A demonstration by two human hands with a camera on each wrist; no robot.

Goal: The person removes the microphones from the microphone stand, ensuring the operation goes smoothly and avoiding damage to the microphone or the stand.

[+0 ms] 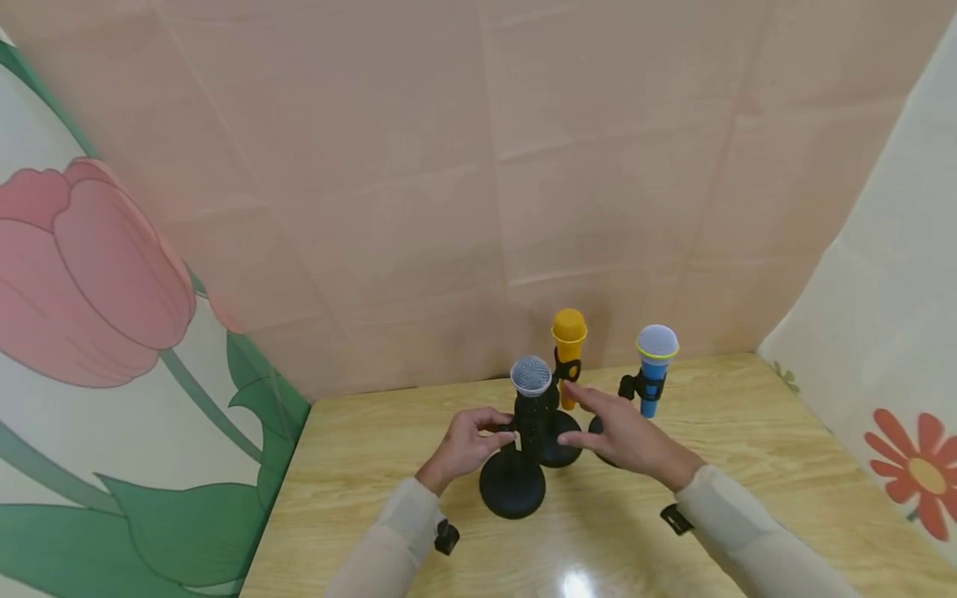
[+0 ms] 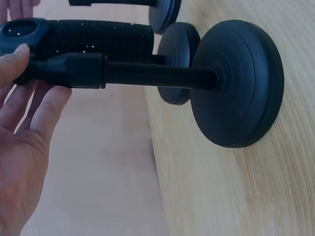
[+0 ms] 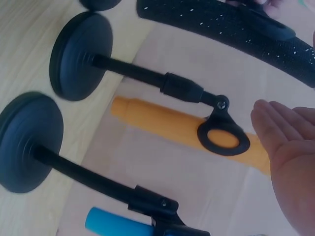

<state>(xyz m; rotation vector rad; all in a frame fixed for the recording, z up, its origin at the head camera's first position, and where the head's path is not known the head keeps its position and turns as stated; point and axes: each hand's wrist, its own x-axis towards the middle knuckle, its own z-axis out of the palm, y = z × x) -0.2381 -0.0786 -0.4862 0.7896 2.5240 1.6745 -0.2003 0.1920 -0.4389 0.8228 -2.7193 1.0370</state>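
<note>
Three microphones stand in black desk stands on a wooden table (image 1: pixel 748 465). Nearest is a black microphone (image 1: pixel 532 397) (image 2: pixel 93 37) (image 3: pixel 231 24) with a silver grille, on a stand with a round base (image 1: pixel 512 492) (image 2: pixel 241 83). My left hand (image 1: pixel 489 434) (image 2: pixel 29 113) grips that stand's upper joint, just below the clip, thumb on top and fingers underneath. My right hand (image 1: pixel 594 415) (image 3: pixel 290 162) hovers open to the right of the black microphone, holding nothing. Behind it are a yellow microphone (image 1: pixel 569 349) (image 3: pixel 167 120) and a blue microphone (image 1: pixel 655 365) (image 3: pixel 118 223).
The yellow microphone's base (image 1: pixel 562 450) (image 3: pixel 74 56) sits right behind the black stand's base. The blue one's base (image 3: pixel 27 142) is mostly hidden by my right hand in the head view. A pink backdrop (image 1: pixel 478 166) and flowered side panels (image 1: pixel 112 332) enclose the table.
</note>
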